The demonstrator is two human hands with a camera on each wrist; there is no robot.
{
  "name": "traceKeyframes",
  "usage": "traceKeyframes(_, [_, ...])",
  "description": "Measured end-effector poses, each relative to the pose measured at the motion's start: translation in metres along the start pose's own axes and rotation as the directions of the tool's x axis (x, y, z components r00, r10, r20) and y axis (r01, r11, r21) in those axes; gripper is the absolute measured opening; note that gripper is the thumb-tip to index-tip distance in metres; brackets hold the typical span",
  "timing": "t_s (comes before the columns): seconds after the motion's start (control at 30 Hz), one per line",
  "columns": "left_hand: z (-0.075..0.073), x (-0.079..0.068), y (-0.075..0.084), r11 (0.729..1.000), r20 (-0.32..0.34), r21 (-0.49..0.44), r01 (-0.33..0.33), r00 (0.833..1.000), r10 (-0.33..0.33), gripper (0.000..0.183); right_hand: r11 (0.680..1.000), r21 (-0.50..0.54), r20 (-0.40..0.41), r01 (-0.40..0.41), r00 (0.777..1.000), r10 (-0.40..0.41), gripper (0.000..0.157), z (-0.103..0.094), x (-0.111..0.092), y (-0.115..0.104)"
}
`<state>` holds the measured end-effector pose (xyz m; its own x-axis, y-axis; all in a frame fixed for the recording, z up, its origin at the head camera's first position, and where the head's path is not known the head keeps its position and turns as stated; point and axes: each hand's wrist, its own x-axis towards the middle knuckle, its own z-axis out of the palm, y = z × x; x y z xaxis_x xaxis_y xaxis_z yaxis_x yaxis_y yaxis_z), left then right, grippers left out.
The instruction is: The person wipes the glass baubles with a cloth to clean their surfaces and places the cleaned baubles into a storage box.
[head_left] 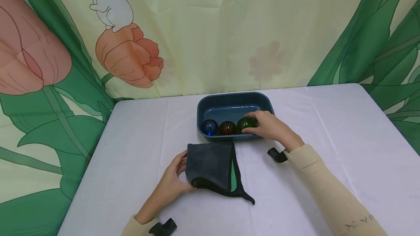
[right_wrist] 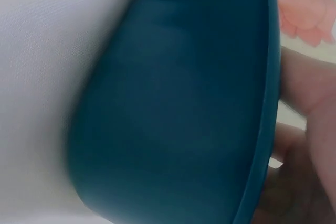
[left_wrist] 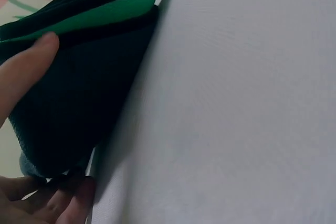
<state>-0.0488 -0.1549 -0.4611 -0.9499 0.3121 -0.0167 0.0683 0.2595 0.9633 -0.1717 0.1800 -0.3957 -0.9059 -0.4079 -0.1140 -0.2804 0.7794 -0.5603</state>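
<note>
My right hand [head_left: 271, 128] reaches over the near right rim of a dark blue tray [head_left: 229, 109] and grips a green glass ball [head_left: 246, 123] between thumb and fingers. Left of it inside the tray sit a dark red ball [head_left: 227, 128] and a blue ball [head_left: 210, 127]. My left hand [head_left: 171, 182] holds a dark grey fabric pouch [head_left: 209, 164] by its left side. In the left wrist view, the thumb presses beside the pouch's green lining [left_wrist: 113, 13], with fingers at its other edge. The right wrist view shows the tray's outer wall [right_wrist: 178, 93]; the ball is hidden there.
A white cloth covers the table [head_left: 137, 130]. Behind it hangs a printed curtain [head_left: 213, 39] with flowers, leaves and a white animal. The pouch's black tail [head_left: 249, 199] points toward the near right. Each wrist carries a black camera mount [head_left: 277, 155].
</note>
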Motion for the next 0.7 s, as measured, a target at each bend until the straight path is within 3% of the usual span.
traceKeyframes(0.17, [0.001, -0.002, 0.003, 0.999, 0.028, -0.012, 0.031, 0.999, -0.030, 0.116, 1.000, -0.029, -0.002, 0.001, 1.000, -0.001, 0.065, -0.002, -0.003, -0.001])
traceKeyframes(0.33, [0.002, -0.003, 0.006, 0.998, 0.011, 0.044, 0.044, 0.999, -0.045, 0.115, 0.998, -0.059, -0.010, 0.014, 1.000, -0.015, 0.065, -0.003, -0.009, -0.001])
traceKeyframes(0.7, [-0.010, 0.006, 0.008, 0.991, -0.007, 0.056, -0.122, 0.992, 0.122, 0.096, 0.991, -0.094, -0.114, 0.091, 0.988, -0.101, 0.067, -0.011, -0.021, -0.007])
